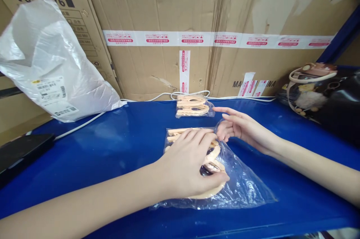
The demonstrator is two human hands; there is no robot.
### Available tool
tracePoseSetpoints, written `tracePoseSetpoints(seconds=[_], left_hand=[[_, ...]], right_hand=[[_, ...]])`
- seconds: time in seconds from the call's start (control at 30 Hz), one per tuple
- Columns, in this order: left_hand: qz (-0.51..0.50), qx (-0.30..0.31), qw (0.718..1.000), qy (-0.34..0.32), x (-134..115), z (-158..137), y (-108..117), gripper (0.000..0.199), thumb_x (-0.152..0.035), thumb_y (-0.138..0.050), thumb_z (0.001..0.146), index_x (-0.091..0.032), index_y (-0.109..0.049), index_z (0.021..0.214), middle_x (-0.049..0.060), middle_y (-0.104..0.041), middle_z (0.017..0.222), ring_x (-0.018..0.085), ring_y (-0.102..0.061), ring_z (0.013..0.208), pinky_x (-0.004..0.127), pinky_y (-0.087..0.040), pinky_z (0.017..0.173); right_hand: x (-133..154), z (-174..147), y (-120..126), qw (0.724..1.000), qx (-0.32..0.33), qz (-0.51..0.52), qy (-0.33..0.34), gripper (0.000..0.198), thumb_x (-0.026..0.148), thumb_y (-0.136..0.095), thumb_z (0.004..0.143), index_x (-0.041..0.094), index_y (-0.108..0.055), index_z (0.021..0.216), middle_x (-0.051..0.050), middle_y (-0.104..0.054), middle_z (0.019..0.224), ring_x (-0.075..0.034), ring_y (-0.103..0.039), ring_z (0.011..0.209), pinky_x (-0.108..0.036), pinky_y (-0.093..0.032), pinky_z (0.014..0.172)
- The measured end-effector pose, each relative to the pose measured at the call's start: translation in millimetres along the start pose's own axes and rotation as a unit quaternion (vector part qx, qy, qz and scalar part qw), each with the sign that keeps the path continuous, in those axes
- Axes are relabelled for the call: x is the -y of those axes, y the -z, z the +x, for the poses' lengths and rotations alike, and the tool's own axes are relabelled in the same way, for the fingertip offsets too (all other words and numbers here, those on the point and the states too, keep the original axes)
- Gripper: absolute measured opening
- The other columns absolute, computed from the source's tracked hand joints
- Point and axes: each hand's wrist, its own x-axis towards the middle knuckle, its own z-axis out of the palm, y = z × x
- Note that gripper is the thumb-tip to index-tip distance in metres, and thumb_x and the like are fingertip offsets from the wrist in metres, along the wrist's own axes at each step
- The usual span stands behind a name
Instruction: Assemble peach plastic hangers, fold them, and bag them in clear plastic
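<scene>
A clear plastic bag (pixel 244 181) of peach-coloured plastic pieces (pixel 213 154), which look like folded travel hangers, lies on the blue tabletop. Across its top rests my left hand (pixel 189 162), palm down, thumb apart from the fingers, covering much of the contents. My right hand (pixel 239 126) is at the bag's upper right edge, forefinger stretched out and the other fingers loosely bent. Its forefinger tip reaches the right side of a smaller clear bag (pixel 194 106) with similar peach pieces, behind the first; whether they touch I cannot tell.
Large cardboard boxes (pixel 157 66) form a wall behind the blue table (pixel 112 179). At left stand a white plastic mailer (pixel 64 63) and a black flat object (pixel 22 156). A white cable (pixel 157 97) runs along the back. A clear bottle with a strap (pixel 308 89) and a black bag (pixel 343 108) are at right.
</scene>
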Motion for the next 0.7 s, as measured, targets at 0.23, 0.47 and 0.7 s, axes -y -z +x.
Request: tracePoseSetpoints(seconds=[0.23,0.47,0.7], left_hand=[[0.092,-0.099,0.980,-0.144,-10.9,-5.1,3.8,0.085,-0.048,-0.072,0.077,-0.008,-0.031,0.140,0.016,-0.042,0.144,0.029,-0.039,0.131,0.041,-0.034,0.109],[0.241,-0.157,0.944,-0.160,-43.5,-7.2,-28.4,0.064,-0.078,-0.050,0.075,-0.014,-0.058,0.071,0.002,-0.055,0.066,0.020,-0.055,0.064,0.034,-0.047,0.063],[0.289,-0.174,0.930,-0.149,-61.2,9.1,-40.7,0.025,-0.031,-0.070,0.063,-0.016,-0.056,0.050,0.002,-0.053,0.047,0.016,-0.043,0.039,0.029,-0.026,0.035]], right_hand=[[-9.7,5.5,7.0,0.994,0.030,-0.056,0.092,0.059,0.010,-0.061,0.074,0.025,-0.048,0.129,-0.003,-0.068,0.097,-0.018,-0.065,0.093,-0.036,-0.049,0.088],[-17.6,19.8,19.0,0.967,0.020,-0.211,0.144,0.066,0.017,-0.073,0.071,0.027,-0.048,0.131,-0.004,-0.057,0.123,-0.017,-0.055,0.103,-0.036,-0.046,0.091],[-9.1,20.8,21.9,0.975,0.055,-0.208,0.051,0.023,0.039,-0.069,0.080,0.017,-0.064,0.086,-0.001,-0.066,0.086,-0.014,-0.060,0.077,-0.030,-0.045,0.077]])
